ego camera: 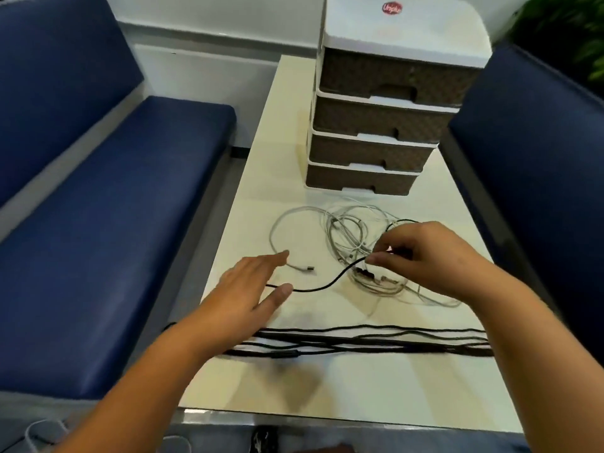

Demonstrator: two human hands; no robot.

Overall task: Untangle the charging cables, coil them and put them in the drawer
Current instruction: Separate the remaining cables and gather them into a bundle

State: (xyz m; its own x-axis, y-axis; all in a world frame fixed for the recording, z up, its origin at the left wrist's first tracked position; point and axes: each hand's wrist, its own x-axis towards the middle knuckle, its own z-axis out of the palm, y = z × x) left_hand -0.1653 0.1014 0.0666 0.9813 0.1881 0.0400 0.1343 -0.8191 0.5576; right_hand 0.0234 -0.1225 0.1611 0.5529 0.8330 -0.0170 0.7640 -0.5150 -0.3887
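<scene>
Long black cords (376, 341) lie across the table (359, 397), closest to the person. The left hand (248, 289) is flat, fingers straight, touching a thin black cable (327, 284). The right hand (425, 256) pinches that cable beside the white tangle (353, 243). Behind stands the drawer box (385, 125), all shut.

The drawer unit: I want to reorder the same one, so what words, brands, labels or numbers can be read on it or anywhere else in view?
"Uniglo", or close to it: white script on the red oval sticker on the white top of the white-framed four-drawer unit with brown woven-look fronts; it is blurred, so the spelling is uncertain.
Nothing else readable: drawer fronts, cables and cream table show no text.
</scene>
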